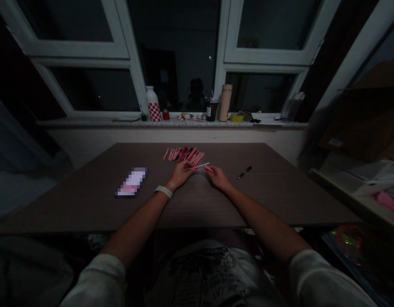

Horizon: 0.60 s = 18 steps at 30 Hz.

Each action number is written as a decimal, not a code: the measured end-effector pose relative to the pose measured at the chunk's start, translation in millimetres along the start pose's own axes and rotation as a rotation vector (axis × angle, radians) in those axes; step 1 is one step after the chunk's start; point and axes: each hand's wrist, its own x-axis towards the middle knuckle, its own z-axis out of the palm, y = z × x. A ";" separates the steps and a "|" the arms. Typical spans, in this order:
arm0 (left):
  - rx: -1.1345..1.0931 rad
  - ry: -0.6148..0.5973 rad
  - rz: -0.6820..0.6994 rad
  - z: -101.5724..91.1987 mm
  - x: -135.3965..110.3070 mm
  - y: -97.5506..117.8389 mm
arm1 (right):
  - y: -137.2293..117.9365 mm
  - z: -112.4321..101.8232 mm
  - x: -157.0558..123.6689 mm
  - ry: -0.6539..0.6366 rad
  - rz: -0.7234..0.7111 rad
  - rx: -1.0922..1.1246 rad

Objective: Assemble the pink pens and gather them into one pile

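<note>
My left hand (183,172), with a light watch band (164,191) on its wrist, is closed on a thin whitish stick (203,164). The stick points right and slightly away from me. Facing it, my right hand (217,176) has its fingers pinched together just below the stick's far end. Whatever the right fingertips hold, if anything, is too small and dim to make out. Just beyond my left hand lies a row of slim pink, red and black pen-like sticks (184,154), partly covered by the fingers.
A phone (132,182) with a blurred screen lies left on the brown table (197,209). A black pen (244,172) lies to the right. On the windowsill stand a checked bottle (153,105), a dark cup (211,111), a tan flask (225,103) and yellow tape (237,117).
</note>
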 end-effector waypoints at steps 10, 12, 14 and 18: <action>0.045 -0.007 -0.031 5.4 -4.5 9.0 | -2.7 2.0 -1.5 -0.016 -0.037 -0.004; 0.058 -0.005 -0.039 6.1 -5.1 9.8 | -3.3 2.6 -2.2 -0.037 -0.050 -0.003; 0.074 0.002 -0.045 6.2 -5.3 10.3 | -4.0 3.0 -3.2 -0.062 -0.058 -0.007; 0.082 0.008 -0.051 5.5 -4.7 10.9 | -6.8 3.8 -5.5 -0.129 -0.062 -0.010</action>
